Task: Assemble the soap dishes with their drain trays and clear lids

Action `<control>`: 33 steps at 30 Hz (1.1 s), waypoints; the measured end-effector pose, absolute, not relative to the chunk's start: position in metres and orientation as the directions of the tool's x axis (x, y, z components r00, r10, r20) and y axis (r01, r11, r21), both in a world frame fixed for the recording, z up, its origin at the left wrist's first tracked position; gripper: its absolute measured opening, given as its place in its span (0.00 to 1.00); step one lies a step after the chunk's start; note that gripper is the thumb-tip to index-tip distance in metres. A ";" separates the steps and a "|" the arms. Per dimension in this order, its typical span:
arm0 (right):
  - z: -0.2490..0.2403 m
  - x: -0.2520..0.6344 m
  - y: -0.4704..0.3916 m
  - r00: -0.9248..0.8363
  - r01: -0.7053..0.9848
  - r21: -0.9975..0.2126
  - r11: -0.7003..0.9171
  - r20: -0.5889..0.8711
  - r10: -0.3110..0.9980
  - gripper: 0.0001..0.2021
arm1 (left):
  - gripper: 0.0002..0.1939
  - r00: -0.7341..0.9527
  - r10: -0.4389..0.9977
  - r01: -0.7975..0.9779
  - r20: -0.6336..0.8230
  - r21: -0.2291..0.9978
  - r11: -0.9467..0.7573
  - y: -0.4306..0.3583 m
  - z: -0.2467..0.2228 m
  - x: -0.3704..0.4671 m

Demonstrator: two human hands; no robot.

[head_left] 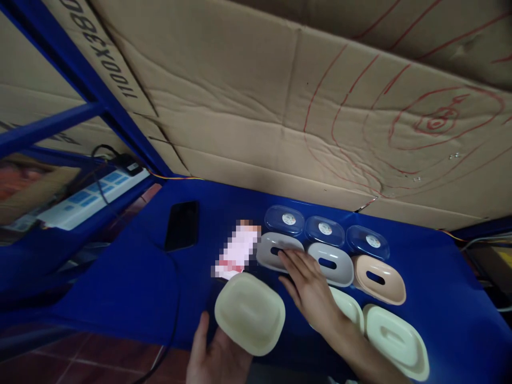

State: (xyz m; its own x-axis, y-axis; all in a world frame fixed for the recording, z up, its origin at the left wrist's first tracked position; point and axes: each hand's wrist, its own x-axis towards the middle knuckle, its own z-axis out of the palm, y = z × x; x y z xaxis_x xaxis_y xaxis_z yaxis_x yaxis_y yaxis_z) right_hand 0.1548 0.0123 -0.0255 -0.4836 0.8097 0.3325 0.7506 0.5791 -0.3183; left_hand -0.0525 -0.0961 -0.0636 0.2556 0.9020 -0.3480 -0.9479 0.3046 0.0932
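Note:
My left hand (pixel 220 354) holds a cream oval soap dish (pixel 250 313) from below, tilted over the table's front, with the thumb off its left side. My right hand (pixel 310 285) reaches over the left grey slotted tray (pixel 267 246). Its fingers are stretched and the fingertips are at the tray's slot; whether they press on it I cannot tell. Beside it lie a second grey slotted tray (pixel 344 269) and a peach slotted tray (pixel 394 282). Two pale green dishes (pixel 400 338) (pixel 348 306) lie nearer me, one partly hidden by my right forearm.
Three clear lids (pixel 276 216) with round stickers lie in a row at the back. A lit phone (pixel 238 250) and a dark phone (pixel 182 225) rest on the blue table (pixel 132 282). Cardboard (pixel 240 106) walls the rear. A power strip (pixel 96 194) and cable are at left.

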 end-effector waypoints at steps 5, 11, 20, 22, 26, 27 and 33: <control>-0.023 0.143 0.008 -0.482 0.764 -0.278 0.582 0.355 0.801 0.17 | 0.33 0.113 0.920 -0.973 -0.376 0.143 0.178 -0.096 -0.059 -0.038; 0.000 0.125 -0.047 -0.552 0.624 -0.323 0.712 0.462 0.694 0.14 | 0.33 0.125 0.958 -0.975 -0.258 0.148 0.168 -0.076 -0.043 -0.019; 0.012 0.145 0.004 -0.682 0.571 -0.359 0.738 0.293 0.670 0.17 | 0.29 0.106 0.974 -0.985 -0.198 0.113 0.130 -0.072 -0.048 -0.018; 0.010 0.152 0.055 -0.600 0.691 -0.308 0.654 0.260 0.756 0.20 | 0.27 0.092 0.972 -0.989 -0.216 0.090 0.114 -0.072 -0.053 -0.019; -0.005 0.159 0.145 -0.563 0.762 -0.229 0.606 0.231 0.794 0.21 | 0.25 0.091 0.953 -0.983 -0.289 0.125 0.132 -0.074 -0.061 -0.019; -0.007 0.159 0.157 -0.565 0.766 -0.220 0.604 0.219 0.796 0.19 | 0.26 0.096 0.950 -0.981 -0.297 0.134 0.141 -0.073 -0.062 -0.019; 0.003 0.158 0.110 -0.563 0.752 -0.283 0.596 0.195 0.803 0.38 | 0.25 0.041 0.918 -0.961 -0.394 0.234 0.144 -0.055 -0.057 -0.017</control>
